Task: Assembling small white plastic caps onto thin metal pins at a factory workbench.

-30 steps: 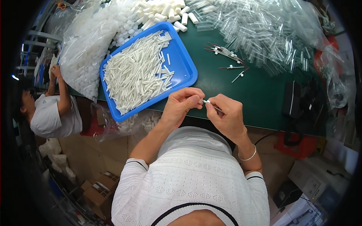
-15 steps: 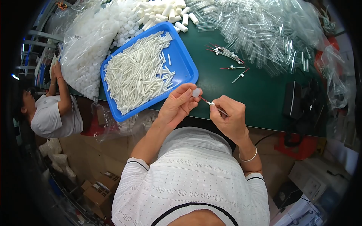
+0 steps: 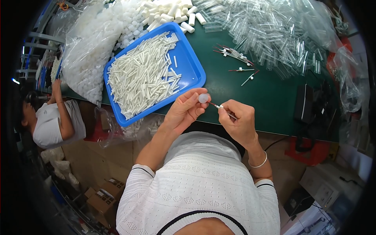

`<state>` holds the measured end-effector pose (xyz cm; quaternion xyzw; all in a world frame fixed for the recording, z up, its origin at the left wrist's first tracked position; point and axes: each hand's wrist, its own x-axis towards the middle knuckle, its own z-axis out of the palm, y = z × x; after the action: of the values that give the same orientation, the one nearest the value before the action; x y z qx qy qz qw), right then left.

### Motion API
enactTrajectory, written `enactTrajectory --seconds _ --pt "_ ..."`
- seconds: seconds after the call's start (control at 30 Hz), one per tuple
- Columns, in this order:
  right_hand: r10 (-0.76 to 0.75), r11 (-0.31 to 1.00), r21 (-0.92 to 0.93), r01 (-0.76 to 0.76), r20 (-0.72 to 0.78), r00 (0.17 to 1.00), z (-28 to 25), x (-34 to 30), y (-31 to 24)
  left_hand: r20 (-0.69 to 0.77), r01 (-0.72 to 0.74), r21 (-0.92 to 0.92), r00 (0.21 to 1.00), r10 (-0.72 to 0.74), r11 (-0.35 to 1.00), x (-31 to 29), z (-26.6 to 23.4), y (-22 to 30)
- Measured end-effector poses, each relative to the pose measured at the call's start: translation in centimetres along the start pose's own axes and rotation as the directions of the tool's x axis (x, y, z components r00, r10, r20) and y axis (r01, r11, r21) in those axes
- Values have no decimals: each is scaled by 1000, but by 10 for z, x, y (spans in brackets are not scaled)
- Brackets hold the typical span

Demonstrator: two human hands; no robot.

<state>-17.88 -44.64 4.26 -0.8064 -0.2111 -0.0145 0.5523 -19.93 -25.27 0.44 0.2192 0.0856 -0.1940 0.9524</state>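
Between the fingertips of my left hand (image 3: 185, 106) sits a round, translucent white cap (image 3: 203, 98). My right hand (image 3: 239, 119) pinches a thin rod (image 3: 232, 116) with a white collar and a dark red tip. That tip points left and reaches the cap, where my left fingers partly hide it; whether it is inside the cap I cannot tell. Several similar rods (image 3: 235, 56) with white collars and red ends lie on the green table (image 3: 219, 84) beyond my hands. Just left of my left hand is a blue tray (image 3: 192, 74) with many short white sticks (image 3: 143, 74) in it.
A plastic bag of white caps (image 3: 92, 47) stands at the far left. White cylinders (image 3: 166, 13) are heaped at the back, clear glass-like tubes (image 3: 266, 35) at the back right. A black box (image 3: 303, 103) sits at the right edge. Another person (image 3: 58, 117) works at the left.
The cap has turned so that its round face shows more. My hands have barely moved. The other person's arms have come down a little.
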Motion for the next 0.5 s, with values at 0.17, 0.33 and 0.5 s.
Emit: enactTrajectory --seconds 0.17,0.33,0.5 --pt "5 1000 -1 -5 1 1000 0 0 -3 -18 -73 154 997 76 985 -2 2 -2" --pt "-26 1000 1 26 15 1000 -2 -1 -1 -9 -155 327 986 167 932 -4 7 -5" --pt "-62 998 34 61 38 997 6 2 -4 -41 -186 385 975 218 904 -6 12 -15"
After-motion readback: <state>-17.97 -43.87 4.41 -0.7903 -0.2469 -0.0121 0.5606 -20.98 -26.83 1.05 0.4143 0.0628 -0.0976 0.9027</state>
